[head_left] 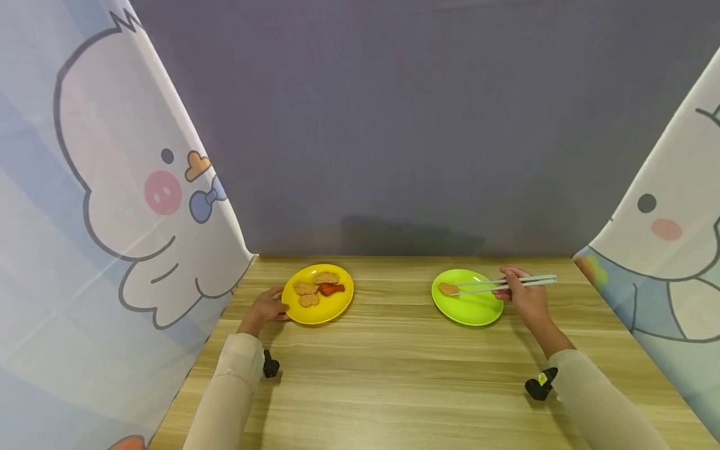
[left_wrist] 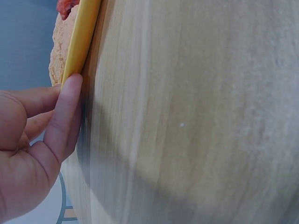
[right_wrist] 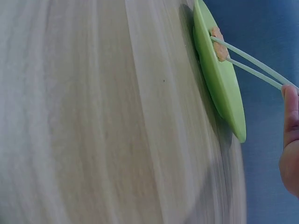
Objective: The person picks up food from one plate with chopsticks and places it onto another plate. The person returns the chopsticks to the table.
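Observation:
My left hand [head_left: 269,307] pinches the left rim of a yellow plate [head_left: 337,307], its fingertips at the edge in the left wrist view. On that plate lie a reddish-brown drumstick [head_left: 330,289] and several tan breaded pieces [head_left: 309,300]. At the right, my right hand [head_left: 524,294] holds a pair of pale chopsticks [head_left: 529,281] that slant down leftward over a green plate [head_left: 475,314]. Their tips are at either side of an orange-tan nugget [right_wrist: 219,45], which sits in the left part of the green plate.
Both plates stand on a wood-grain table [head_left: 382,375], near its back edge. A grey cloth wall [head_left: 394,125] rises behind it. Printed cartoon curtains [head_left: 101,219] hang along both sides. A black wrist device [head_left: 541,384] shows under the right sleeve, another [head_left: 270,364] by the left.

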Demonstrator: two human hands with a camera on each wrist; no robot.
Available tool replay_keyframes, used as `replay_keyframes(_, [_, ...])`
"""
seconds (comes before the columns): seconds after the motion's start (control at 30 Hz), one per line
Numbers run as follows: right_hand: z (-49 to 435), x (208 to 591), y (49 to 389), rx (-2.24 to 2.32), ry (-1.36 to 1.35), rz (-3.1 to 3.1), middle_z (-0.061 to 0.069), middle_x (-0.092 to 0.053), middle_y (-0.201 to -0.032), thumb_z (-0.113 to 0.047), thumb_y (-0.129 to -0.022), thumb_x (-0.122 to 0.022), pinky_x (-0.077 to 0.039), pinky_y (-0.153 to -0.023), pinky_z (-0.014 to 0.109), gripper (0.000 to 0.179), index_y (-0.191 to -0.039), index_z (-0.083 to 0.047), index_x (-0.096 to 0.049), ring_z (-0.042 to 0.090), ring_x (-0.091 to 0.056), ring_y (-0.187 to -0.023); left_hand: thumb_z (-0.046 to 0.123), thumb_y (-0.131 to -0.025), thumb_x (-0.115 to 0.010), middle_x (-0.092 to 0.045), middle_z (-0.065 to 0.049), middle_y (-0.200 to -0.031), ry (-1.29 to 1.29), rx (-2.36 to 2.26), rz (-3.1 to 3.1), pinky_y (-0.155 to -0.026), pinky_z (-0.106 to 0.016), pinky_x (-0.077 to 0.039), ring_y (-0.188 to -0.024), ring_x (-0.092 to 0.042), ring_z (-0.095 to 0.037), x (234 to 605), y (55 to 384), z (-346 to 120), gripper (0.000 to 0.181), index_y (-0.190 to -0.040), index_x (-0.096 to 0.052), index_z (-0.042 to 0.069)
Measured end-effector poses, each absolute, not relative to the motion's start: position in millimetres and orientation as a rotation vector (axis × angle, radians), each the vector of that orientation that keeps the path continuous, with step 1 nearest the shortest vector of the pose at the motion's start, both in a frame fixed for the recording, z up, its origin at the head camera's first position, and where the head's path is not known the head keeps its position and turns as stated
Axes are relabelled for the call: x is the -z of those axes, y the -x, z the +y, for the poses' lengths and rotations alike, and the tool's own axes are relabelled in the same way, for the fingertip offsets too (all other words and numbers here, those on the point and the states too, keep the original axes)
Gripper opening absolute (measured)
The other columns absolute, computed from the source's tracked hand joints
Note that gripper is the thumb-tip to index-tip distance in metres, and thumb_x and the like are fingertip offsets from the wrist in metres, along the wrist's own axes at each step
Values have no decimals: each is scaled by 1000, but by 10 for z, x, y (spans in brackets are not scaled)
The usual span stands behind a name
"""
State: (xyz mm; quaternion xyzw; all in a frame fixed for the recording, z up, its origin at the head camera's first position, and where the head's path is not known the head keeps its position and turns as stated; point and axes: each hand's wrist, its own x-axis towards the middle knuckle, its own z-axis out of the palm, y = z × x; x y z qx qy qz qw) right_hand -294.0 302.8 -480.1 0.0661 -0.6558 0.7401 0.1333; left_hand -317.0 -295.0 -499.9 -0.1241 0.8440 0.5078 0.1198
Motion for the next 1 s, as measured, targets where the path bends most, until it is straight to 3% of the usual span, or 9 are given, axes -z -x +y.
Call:
replay_keyframes(0.53, [3049,4798,2927,-2178,-159,-1941,-4,-70,-81,-14,-100,-48,-59,-55,27,20,-104,-19,-67,15,-72,-65,-4,-87,-60,-47,-31,-134,348,-1480,2464,-68,-29,-62,-73,-65,-13,4989,3167,-2943,71,-150,-27,4])
replay_keyframes(0.8, [3046,4775,2946,-2204,-253,-1857,-4,-72,-81,-8,-99,-49,-59,-55,27,27,-116,9,-59,15,-72,-66,-4,-87,-60,-49,-31,-129,346,-1486,2471,-67,-29,-61,-74,-63,-13,4983,3166,-2944,71,-150,-27,4])
replay_keyframes(0.9, [3044,4758,2945,-2181,-262,-1864,-4,-72,-80,-8,-98,-49,-59,-55,27,30,-118,15,-56,14,-72,-66,-4,-87,-60,-49,-31,-128,346,-1480,2474,-67,-29,-61,-74,-62,-14,4977,3164,-2946,71,-150,-27,3])
replay_keyframes(1.0, [3046,4736,2942,-2163,-261,-1870,-5,-71,-80,-8,-98,-50,-59,-53,27,26,-114,8,-61,14,-72,-65,-4,-87,-61,-48,-31,-129,350,-1482,2470,-67,-29,-61,-74,-63,-14,4979,3165,-2946,72,-150,-27,4])
